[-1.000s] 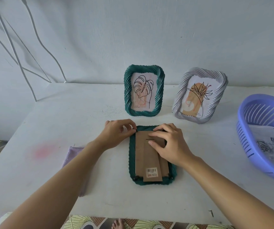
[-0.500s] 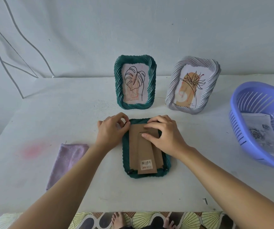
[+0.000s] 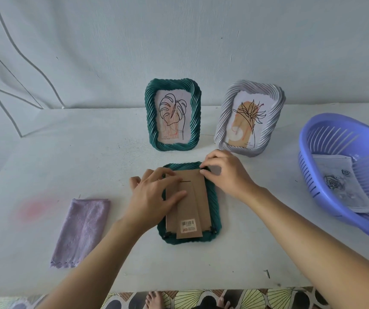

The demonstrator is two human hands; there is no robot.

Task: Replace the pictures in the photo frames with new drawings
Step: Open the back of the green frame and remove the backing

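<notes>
While the green frame (image 3: 214,204) is lying face down near the front middle of the worktop (image 3: 257,241), the person is working on freeing its cardboard back (image 3: 198,188). The left hand (image 3: 154,197) is resting flat on the left part of the back, its fingers (image 3: 168,173) lying fairly straight and gripping nothing, while the right hand (image 3: 228,175) is pinching the small dark clip (image 3: 204,168) at the far right corner between thumb and fingertip. To do this well, the left hand should be pressing just firmly enough to stop the frame sliding, and the right should be turning the clip sideways, not prying upward, since the cardboard looks thin and likely to crease. Two more clips (image 3: 213,230) are showing at the near edge and probably need the same treatment before the back lifts out. New drawings (image 3: 339,186) are waiting in the blue basket (image 3: 306,170) to the right, and two other frames (image 3: 195,121) are standing upright behind.
</notes>
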